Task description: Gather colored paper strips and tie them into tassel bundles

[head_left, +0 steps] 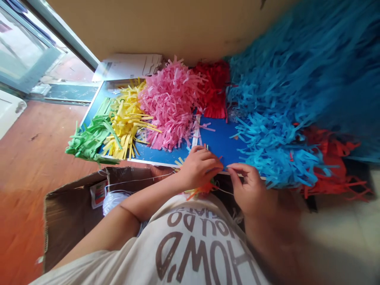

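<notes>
My left hand (202,166) is closed at the table's front edge, its fingers curled round fringed paper. Orange, yellow and green strips of that fringed paper (204,189) stick out below and beside the hand, close to my shirt; the rest is hidden. Just to the right, my right hand (247,182) pinches thumb and forefinger together, and what lies between the tips is too small to make out. A thin white string (225,191) runs from the orange strips towards the right palm.
Green (92,136), yellow (127,118), pink (172,103) and red (214,89) fringed paper piles lie along the blue table (219,136). Blue fringe (279,146) and orange-red fringe (329,166) are at right. A cardboard box (68,221) holding white string (114,201) stands below left.
</notes>
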The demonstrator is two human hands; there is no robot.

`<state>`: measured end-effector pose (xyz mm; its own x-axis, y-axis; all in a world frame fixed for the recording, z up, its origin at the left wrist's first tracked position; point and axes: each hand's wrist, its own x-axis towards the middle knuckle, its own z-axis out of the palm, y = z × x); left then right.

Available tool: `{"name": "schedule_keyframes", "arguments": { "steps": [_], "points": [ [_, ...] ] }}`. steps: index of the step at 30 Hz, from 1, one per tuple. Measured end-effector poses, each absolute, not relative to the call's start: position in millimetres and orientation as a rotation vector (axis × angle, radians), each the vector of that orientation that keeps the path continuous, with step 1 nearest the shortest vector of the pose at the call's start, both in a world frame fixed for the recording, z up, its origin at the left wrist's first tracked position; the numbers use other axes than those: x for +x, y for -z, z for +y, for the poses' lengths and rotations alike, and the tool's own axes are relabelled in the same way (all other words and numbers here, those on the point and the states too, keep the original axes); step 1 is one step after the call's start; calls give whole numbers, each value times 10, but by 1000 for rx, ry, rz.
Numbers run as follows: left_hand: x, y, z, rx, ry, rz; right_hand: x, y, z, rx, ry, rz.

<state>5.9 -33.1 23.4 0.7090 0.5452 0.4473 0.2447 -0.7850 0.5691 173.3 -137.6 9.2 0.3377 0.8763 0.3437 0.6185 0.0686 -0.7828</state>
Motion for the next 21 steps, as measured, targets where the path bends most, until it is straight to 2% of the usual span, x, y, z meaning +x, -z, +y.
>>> {"name": "schedule_keyframes", "arguments": {
  "steps": [4, 7, 11, 18, 21],
  "points": [
    [81, -179, -381, 2453, -988, 584, 1707, -97, -1431, -1606, -328, -1354],
    [87, -155, -394, 2479, -958, 604, 1702, -103, -1464, -1598, -268, -1379],
    [98, -156, -381, 2520, -883, 584, 1708, -17, -1502, -1588, -351, -1328],
    [196, -136, -375, 2516, -601, 520, 1627, -20, -1541, -1623, -358, -1263],
    [198, -112, -369, 2505, -391, 470, 1735, 146, -1654, -1615, -569, -1152]
  ]
}}
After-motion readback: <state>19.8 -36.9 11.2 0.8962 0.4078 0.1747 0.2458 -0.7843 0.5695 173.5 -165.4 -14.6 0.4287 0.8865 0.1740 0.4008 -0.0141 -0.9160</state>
